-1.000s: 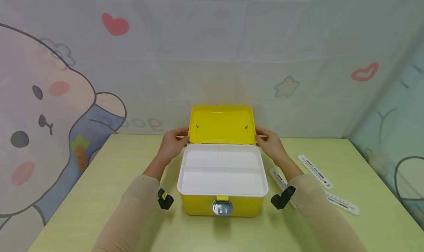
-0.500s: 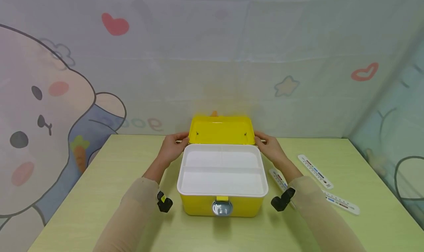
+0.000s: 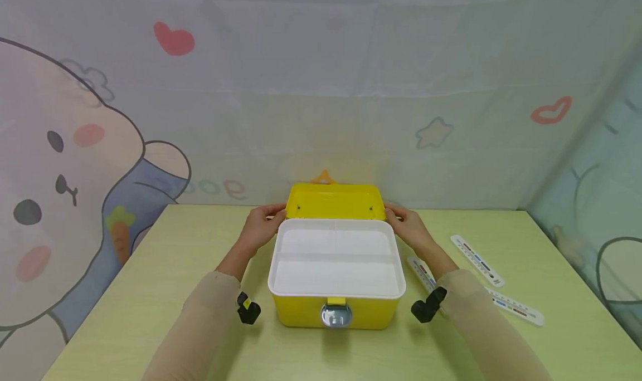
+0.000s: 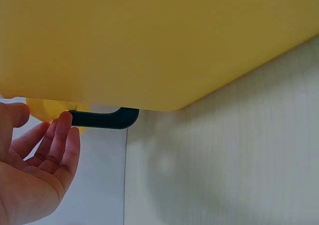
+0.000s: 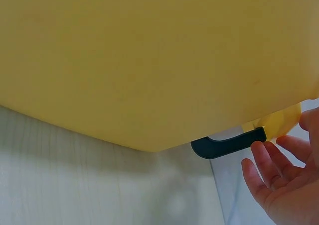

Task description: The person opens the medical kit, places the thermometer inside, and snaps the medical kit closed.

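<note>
A yellow storage box [image 3: 301, 312] stands in the middle of the table in the head view. Its yellow lid [image 3: 335, 197] is tipped far back, and a white divided tray [image 3: 336, 278] fills the top of the box. My left hand [image 3: 257, 228] holds the lid's left end, thumb in front and fingers behind. At the opposite end my right hand [image 3: 410, 228] grips the lid the same way. Both wrist views show a dark green carrying handle [image 4: 104, 119] on the lid, close to the fingertips. A clear latch [image 3: 336, 316] hangs at the front.
To the right lie three white thermometer strips: one thermometer [image 3: 476, 260] farther back, another thermometer [image 3: 516, 307] nearer, and a third thermometer [image 3: 421, 272] partly under the right forearm. A printed cloth [image 3: 321, 63] hangs behind the table [image 3: 200, 230].
The lid has swung further back and down, showing less of its inside. Both hands have lowered slightly with it. The box and thermometers stay in place.
</note>
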Tool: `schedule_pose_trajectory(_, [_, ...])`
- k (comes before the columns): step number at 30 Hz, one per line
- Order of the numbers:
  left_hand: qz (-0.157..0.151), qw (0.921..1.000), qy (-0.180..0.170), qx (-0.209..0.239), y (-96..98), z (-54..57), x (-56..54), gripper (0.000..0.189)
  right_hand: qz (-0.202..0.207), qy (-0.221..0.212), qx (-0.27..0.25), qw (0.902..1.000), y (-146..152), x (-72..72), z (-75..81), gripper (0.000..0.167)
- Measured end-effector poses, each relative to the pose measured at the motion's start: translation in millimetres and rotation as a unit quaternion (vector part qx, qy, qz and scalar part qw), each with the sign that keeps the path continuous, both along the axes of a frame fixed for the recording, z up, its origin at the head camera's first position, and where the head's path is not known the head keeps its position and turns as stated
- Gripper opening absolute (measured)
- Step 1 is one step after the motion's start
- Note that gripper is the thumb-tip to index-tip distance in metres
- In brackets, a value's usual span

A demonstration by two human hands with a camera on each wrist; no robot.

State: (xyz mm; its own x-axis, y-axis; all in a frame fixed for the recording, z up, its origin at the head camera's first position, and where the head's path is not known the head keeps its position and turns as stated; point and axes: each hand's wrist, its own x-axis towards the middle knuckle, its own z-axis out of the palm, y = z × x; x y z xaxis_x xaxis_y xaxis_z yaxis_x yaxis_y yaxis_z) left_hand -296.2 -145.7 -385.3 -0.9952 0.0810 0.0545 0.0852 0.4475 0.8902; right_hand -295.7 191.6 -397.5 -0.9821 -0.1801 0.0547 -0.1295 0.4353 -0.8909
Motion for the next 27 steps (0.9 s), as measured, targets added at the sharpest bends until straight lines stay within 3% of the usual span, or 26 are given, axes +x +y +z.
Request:
schedule_pose_trajectory(16, [0.001, 0.9999, 0.003, 0.009, -0.2, -2.4, -1.3, 0.038, 0.022, -0.008, 0.001, 0.9997, 4, 1.5, -4.2, 0.053])
schedule_pose_trajectory(27, [0.03, 0.9991, 0.02, -0.021, -11.0, -1.5, 5.9, 0.034, -0.014, 0.059, 0.036, 0.9975, 9, 7.0, -3.5, 0.051])
